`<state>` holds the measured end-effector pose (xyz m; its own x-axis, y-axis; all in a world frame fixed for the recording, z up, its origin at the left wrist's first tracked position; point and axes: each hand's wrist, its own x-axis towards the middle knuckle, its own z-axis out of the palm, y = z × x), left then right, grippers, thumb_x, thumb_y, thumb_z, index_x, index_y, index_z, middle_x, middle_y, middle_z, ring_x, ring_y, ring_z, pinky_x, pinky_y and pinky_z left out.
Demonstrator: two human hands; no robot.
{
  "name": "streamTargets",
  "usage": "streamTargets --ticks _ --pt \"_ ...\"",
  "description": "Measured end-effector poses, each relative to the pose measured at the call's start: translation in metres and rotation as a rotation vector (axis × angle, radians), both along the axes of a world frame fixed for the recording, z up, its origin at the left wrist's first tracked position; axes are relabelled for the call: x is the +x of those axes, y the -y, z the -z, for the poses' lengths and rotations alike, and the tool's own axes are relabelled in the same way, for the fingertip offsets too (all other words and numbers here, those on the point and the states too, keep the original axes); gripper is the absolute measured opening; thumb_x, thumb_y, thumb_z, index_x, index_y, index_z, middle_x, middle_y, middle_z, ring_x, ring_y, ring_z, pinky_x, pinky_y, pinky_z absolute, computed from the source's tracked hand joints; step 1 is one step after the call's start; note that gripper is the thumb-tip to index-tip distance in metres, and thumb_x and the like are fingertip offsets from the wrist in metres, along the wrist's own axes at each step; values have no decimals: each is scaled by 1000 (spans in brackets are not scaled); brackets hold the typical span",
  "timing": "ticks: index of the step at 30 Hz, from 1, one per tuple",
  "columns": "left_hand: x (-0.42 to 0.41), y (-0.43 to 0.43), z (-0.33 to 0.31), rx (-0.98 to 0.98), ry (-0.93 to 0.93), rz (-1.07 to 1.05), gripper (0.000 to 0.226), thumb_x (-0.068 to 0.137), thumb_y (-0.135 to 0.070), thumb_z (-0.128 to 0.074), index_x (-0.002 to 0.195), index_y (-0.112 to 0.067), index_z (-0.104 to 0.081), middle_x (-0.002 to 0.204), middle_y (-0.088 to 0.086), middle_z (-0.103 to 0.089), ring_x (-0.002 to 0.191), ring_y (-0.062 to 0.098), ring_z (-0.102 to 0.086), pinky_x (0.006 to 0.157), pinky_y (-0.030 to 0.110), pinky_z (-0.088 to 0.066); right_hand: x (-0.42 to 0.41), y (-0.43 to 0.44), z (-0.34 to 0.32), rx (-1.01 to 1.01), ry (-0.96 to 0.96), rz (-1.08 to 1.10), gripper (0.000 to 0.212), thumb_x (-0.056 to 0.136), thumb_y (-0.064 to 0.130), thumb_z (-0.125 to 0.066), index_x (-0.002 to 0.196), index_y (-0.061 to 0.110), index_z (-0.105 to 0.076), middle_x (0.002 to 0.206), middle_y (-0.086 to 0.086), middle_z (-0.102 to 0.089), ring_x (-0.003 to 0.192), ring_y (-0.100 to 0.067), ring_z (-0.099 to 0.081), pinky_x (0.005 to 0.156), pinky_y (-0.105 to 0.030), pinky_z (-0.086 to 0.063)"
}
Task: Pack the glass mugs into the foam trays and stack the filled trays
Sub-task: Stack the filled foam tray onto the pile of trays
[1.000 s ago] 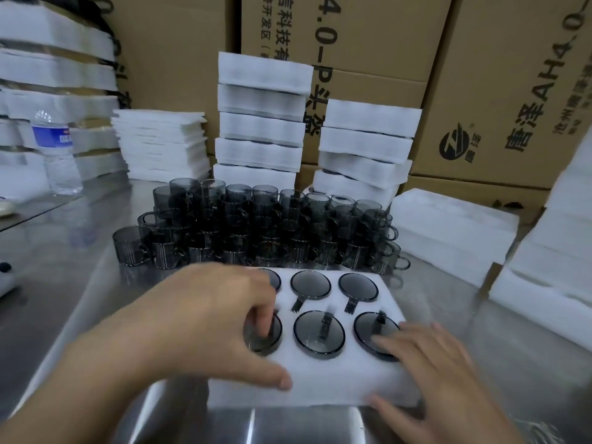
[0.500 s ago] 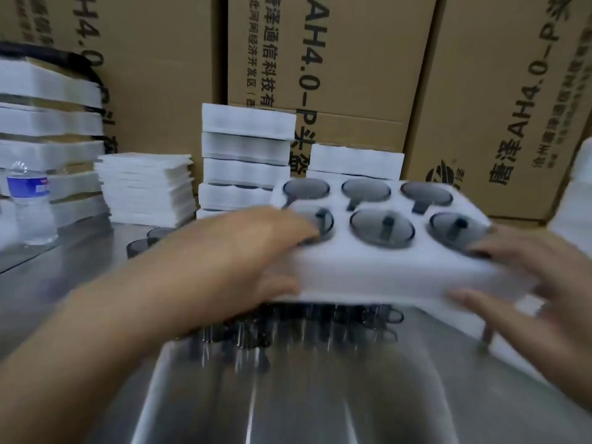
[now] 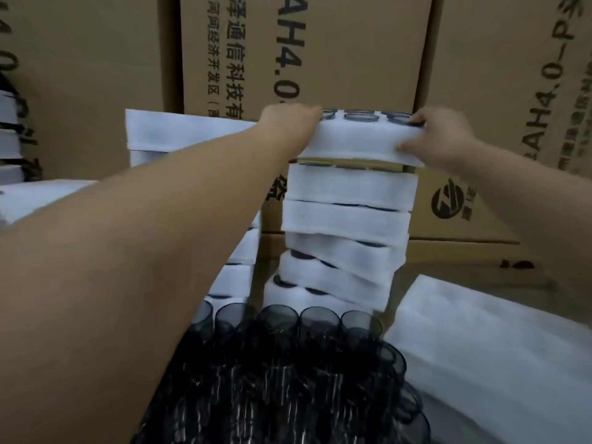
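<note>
Filling the whole back wall, brown cardboard boxes (image 3: 336,59) w/ black print stand behind everything. Loose glass mugs (image 3: 288,363), dark-tinted and upright, crowd the bottom centre, packed rim to rim. Right of them lies a white foam slab (image 3: 480,347). Behind the mugs rises the stack of filled trays (image 3: 349,216), lower ones skewed, dark rims peeking out betw layers; a second foam stack (image 3: 179,133) stands to its left, partly hidden by the left forearm. Over the first stack the top tray (image 3: 358,142) is held roughly level, a thin gap showing under it. The left hand (image 3: 288,123) grips its left end, fingers curled over the top edge. The right hand (image 3: 442,136) grips the right end, fingers over the top, thumb on the front face. Mug rims (image 3: 362,116) show in the tray's top, blurred
</note>
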<state>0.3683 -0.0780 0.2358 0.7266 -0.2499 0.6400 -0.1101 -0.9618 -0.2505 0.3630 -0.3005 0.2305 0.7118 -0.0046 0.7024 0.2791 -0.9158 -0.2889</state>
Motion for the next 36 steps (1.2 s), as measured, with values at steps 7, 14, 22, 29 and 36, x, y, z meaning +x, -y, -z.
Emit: streamTargets --ticks 7,14,22,29,36 --pt "29 -8 25 -111 -113 -1 64 88 10 -39 147 -10 -26 147 16 -37 128 35 -42 96 43 -39 34 -12 26 -22 39 -8 37 92 13 -48 129 11 -53 130 -13 -52 110 -29 -51 81 -33 -41" --pt "-8 -2 54 -59 -48 57 65 93 -6 -39 152 -12 -10 160 14 1 146 30 -4 115 43 -17 -21 9 31 35 -129 -8 62 93 18 -50 149 12 -26 153 -11 -27 133 -29 -37 95 -36 -39" --pt "-87 79 147 40 -430 444 37 95 -18 -43 130 -25 -53 140 -1 -47 126 21 -42 97 38 -41 -154 52 122 -113 -561 196 44 94 25 -48 136 14 -46 127 -9 -53 103 -24 -53 68 -28 -40" --pt "-116 134 191 -64 -656 374 54 95 -13 -39 147 -25 -30 149 7 -37 132 27 -37 106 40 -32 -168 87 201 -526 -708 554 64 93 25 -35 152 20 -8 133 -9 -50 125 -29 -42 116 -51 -6" --pt "-122 133 190 -13 -476 397 62 89 -3 -43 147 -20 -27 146 7 -37 132 27 -32 107 40 -28 -175 95 213 -432 -348 384 58 93 17 -45 146 29 -24 93 0 -51 99 -23 -52 115 -45 -11"
